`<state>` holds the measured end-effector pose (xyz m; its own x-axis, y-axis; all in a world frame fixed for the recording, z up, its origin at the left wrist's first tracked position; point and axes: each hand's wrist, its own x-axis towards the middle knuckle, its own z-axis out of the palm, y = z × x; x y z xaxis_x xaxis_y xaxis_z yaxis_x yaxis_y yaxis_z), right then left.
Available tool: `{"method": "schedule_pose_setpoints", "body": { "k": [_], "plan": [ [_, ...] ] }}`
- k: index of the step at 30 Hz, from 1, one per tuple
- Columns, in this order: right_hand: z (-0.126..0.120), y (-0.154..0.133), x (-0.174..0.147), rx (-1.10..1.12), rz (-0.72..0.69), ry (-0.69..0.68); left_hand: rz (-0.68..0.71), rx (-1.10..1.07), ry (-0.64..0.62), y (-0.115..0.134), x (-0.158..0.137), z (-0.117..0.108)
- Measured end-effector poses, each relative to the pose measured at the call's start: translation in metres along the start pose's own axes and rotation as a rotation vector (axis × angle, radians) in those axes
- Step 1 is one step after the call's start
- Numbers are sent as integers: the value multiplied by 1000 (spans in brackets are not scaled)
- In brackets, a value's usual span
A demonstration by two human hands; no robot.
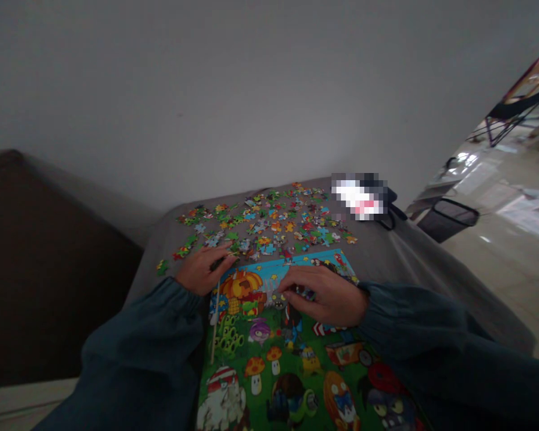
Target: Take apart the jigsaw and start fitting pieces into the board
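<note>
A cartoon jigsaw puzzle board [233, 389] lies in front of me, with pumpkins, mushrooms and zombies on a green and blue ground. At its upper left edge is my left hand [203, 268], its thumb and fingers apart, the fingertips at the near side of the loose puzzle pieces [276, 226]. My right hand [323, 294] bends over the upper right of the board, thumb and forefinger brought together close to a grey zombie figure. Whatever sits between those fingertips is hidden or too small to make out. Part of the picture is covered by this hand.
Loose pieces spread over the grey cloth-covered table [157, 293] up towards the wall [233, 102]. At the back right corner lies a blurred-out white and dark object [359, 197]. A dark chair [449, 218] stands on the tiled floor to the right; a brown panel [49, 269] is at left.
</note>
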<state>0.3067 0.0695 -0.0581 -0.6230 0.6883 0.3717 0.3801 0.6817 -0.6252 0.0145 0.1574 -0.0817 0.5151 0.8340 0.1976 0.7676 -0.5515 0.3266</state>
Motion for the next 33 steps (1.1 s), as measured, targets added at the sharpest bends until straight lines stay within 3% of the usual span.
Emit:
{"method": "schedule_pose_setpoints", "body": {
  "k": [4, 16, 33],
  "plan": [
    [0, 0, 1, 11, 4, -9, -11, 21, -66, 5, 2, -1],
    [-1, 1, 2, -3, -17, -22, -126, 42, -33, 6, 2, -7],
    [-4, 4, 5, -33, -34, -67, -161, 1, -16, -8, 7, -3]
  ]
}}
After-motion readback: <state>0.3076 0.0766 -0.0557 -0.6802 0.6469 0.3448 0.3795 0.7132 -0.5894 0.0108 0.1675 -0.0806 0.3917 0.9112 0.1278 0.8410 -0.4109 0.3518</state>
